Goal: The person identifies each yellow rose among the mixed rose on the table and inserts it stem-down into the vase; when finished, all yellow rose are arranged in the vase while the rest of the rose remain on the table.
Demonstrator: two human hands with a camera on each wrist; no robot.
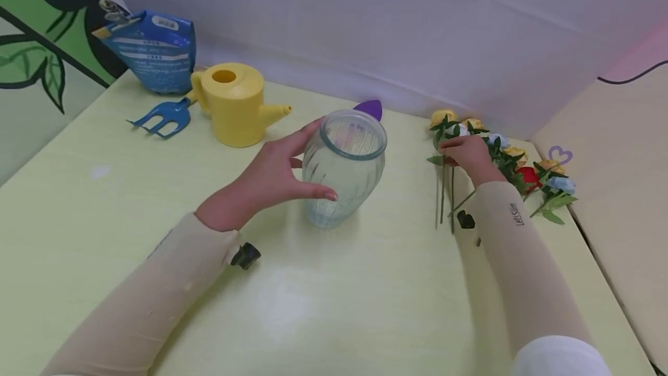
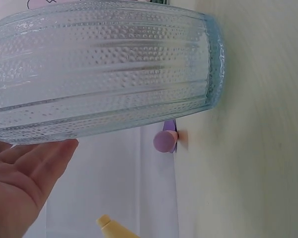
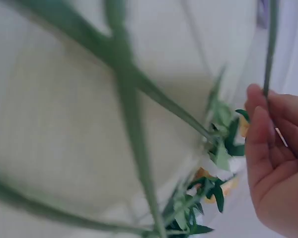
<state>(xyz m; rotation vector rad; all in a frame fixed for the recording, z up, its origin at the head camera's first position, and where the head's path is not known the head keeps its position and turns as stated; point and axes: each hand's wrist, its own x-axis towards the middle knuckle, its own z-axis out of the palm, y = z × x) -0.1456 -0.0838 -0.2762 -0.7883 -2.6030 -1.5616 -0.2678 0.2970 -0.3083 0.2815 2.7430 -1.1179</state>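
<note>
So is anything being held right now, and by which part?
The left hand holds the glass vase by its side; the right hand pinches a flower by its stem.

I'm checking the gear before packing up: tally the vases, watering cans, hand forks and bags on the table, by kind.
Glass vase: 1
Yellow watering can: 1
Blue hand fork: 1
Blue bag: 1
Total: 4

L hand [image 1: 263,176] extended fwd, thumb [image 1: 313,191] & fingers [image 1: 305,135] apart; R hand [image 1: 469,157] fwd, pinching.
</note>
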